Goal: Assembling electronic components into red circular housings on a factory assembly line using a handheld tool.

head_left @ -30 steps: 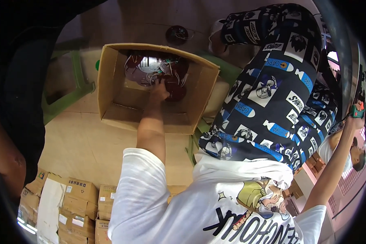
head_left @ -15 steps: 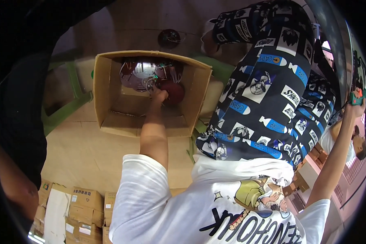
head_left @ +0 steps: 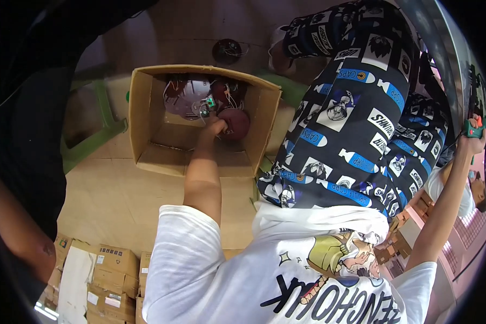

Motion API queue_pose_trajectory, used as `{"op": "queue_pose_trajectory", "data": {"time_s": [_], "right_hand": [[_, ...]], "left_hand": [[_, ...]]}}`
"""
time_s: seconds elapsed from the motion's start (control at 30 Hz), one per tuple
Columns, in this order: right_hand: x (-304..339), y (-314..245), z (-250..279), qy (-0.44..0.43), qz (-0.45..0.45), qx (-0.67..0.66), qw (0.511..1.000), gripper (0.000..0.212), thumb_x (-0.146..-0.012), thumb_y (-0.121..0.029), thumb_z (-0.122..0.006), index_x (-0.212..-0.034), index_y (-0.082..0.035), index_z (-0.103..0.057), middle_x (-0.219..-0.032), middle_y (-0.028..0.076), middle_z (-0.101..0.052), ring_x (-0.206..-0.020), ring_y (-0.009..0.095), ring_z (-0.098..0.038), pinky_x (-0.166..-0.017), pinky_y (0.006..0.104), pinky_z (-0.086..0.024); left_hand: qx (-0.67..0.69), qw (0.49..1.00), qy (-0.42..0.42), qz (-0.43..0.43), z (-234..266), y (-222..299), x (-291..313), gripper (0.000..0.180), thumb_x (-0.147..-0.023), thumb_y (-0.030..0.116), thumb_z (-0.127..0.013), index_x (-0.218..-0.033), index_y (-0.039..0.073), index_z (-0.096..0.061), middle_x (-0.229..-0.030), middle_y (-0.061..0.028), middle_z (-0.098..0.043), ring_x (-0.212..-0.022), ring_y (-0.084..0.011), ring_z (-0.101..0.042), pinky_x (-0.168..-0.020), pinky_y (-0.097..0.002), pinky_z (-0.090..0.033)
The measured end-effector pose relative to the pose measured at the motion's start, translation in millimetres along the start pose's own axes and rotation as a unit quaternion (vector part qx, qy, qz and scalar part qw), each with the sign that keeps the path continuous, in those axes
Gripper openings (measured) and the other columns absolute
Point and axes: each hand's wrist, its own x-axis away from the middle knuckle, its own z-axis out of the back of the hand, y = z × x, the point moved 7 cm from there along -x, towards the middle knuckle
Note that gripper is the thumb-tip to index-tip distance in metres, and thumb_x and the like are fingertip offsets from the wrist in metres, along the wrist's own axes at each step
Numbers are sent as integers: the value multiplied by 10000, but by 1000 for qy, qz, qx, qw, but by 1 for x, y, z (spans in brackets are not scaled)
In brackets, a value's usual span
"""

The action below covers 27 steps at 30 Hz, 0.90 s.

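Note:
An open cardboard box (head_left: 162, 156) stands on the floor with maroon round housings and wires inside. My left hand (head_left: 217, 126) reaches into it, fingers closed at the edge of a maroon domed housing (head_left: 236, 124); the fingertips are partly hidden. Beside that hand are a small green circuit board (head_left: 209, 102) and a pale round housing (head_left: 186, 100). Out at the far right, my right hand (head_left: 474, 143) is wrapped round a green and red hand tool (head_left: 473, 128), whose exact kind is unclear.
A dark round part (head_left: 227, 51) with wires lies on the floor beyond the box. Green stool-like legs (head_left: 105, 113) stand left of it. Several cardboard cartons (head_left: 110, 275) are at lower left, near another person's arm (head_left: 24, 237). Another person sits far right.
My left hand has moved slightly right and down, from the wires to the maroon housing's edge. The bright glare on the pale housing is gone. My right hand keeps its hold.

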Motion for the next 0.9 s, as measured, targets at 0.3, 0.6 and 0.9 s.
{"op": "queue_pose_trajectory", "data": {"time_s": [0.3,0.6,0.9], "right_hand": [[-12,30,-20,-32,-34,-74,996,539,-869,-241,-477,-1227,161,-442,-1158,241,-536,-846,227,-466,-821,323,-425],[26,61,-98,11,74,-64,995,469,-914,-266,-428,-1182,115,-482,-1072,188,-563,-785,196,-487,-751,329,-440],[123,32,-184,181,175,-56,966,344,-1001,-309,-415,-1045,10,-533,-933,83,-552,-632,124,-475,-587,272,-412]], "left_hand": [[20,991,61,-114,24,-51,-6,869,-595,-34,-628,-1426,-25,-372,-1195,-217,-606,-974,-360,-635,-741,-420,-542],[84,985,60,-142,106,-58,34,692,-626,-106,-560,-1305,12,-497,-858,-120,-652,-641,-243,-627,-526,-366,-518],[68,988,84,-108,98,66,169,570,-650,-80,-558,-1208,31,-589,-761,-63,-635,-550,-185,-572,-444,-329,-420]]}}
